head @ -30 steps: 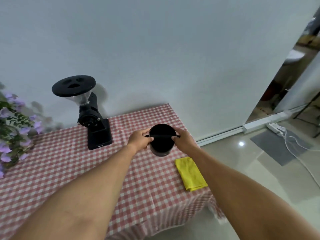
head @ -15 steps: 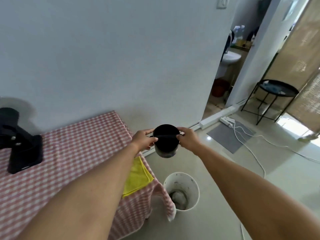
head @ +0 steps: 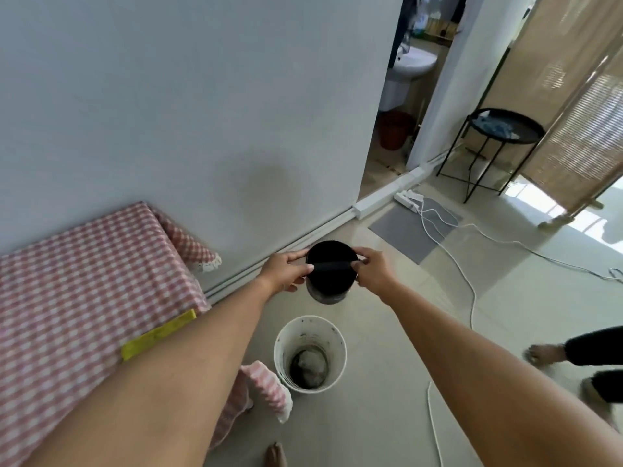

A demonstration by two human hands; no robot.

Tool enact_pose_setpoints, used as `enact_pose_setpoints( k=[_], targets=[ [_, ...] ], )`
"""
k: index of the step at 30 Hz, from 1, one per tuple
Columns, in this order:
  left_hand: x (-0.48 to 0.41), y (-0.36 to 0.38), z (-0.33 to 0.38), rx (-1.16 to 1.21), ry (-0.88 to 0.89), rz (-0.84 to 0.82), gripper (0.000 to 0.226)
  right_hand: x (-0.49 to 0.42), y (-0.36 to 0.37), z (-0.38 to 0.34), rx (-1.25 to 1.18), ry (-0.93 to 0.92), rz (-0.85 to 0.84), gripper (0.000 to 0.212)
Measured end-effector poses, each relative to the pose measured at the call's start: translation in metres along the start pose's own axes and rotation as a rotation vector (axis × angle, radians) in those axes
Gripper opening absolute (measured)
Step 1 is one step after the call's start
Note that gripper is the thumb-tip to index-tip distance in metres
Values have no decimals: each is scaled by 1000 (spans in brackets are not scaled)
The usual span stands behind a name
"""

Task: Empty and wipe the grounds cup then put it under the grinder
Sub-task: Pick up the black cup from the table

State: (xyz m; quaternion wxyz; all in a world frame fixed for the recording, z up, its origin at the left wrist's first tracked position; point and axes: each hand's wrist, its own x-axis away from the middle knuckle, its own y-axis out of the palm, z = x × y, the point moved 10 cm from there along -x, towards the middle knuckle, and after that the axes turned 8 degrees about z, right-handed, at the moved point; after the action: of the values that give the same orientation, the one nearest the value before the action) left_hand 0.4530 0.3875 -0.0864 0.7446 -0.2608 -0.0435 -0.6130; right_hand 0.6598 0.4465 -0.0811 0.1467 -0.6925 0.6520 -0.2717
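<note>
**Grounds cup carried off the desk and held above the waste bin**

A person holds a black grounds cup [head: 332,271] out in front at arm's length, seen from a head-worn camera looking down. The left hand [head: 286,273] pinches the cup's left rim and the right hand [head: 374,274] pinches the right rim, fingers and thumbs closed on it. The cup is upright, its dark mouth facing the camera, with a black bar across the opening; whether grounds are inside cannot be told.

A second ago the cup was held over the desk [head: 84,281], which wears a red-and-white checked cloth, with the grinder standing to its left. Since then the person has turned to the right. The grinder has left the view, and the desk now fills only the lower left. A yellow cloth [head: 158,333] lies near the desk's right edge, half hidden by the left forearm.

The cup now hangs clear of the desk, over the floor [head: 421,332]. A white bin [head: 281,352] stands on the floor beside the desk's near right corner, below the cup and a little nearer the person, with dark residue at its bottom.

This suggests the emptying step is about to begin: the cup probably needs tipping over the bin. Wiping and the return under the grinder are not yet done.
</note>
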Motion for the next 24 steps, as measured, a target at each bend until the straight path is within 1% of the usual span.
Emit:
enact_pose_setpoints(
  k=[2, 5, 8, 10, 12, 14, 18, 19, 22, 24],
  targets=[
    [-14, 12, -10, 24, -54, -64, 47, -5, 0, 15, -3, 36, 10, 36],
    [-35, 29, -23, 80, -191, -196, 45, -12, 3, 31, -48, 107, 13, 34],
    [-54, 39, -37, 64, -291, -302, 61, -22, 6, 32, -85, 134, 11, 35],
    [-68, 45, -47, 66, -317, -355, 73, -32, 8, 33, -87, 136, 8, 35],
    [-78, 52, -53, 118, -333, -397, 84, -40, 9, 36, -91, 142, 6, 34],
    [-84, 60, -58, 166, -352, -422, 86, -46, 11, 44, -104, 156, 2, 34],
    [-97, 72, -71, 228, -363, -407, 78, -58, 18, 66, -183, 206, -9, 33],
    [-101, 76, -75, 238, -354, -400, 72, -62, 22, 72, -209, 222, -12, 34],
    [-109, 87, -93, 263, -340, -352, 44, -73, 41, 94, -234, 254, -34, 34],
    [-117, 93, -116, 302, -367, -272, 37, -82, 58, 113, -226, 275, -53, 33]
  ],
)
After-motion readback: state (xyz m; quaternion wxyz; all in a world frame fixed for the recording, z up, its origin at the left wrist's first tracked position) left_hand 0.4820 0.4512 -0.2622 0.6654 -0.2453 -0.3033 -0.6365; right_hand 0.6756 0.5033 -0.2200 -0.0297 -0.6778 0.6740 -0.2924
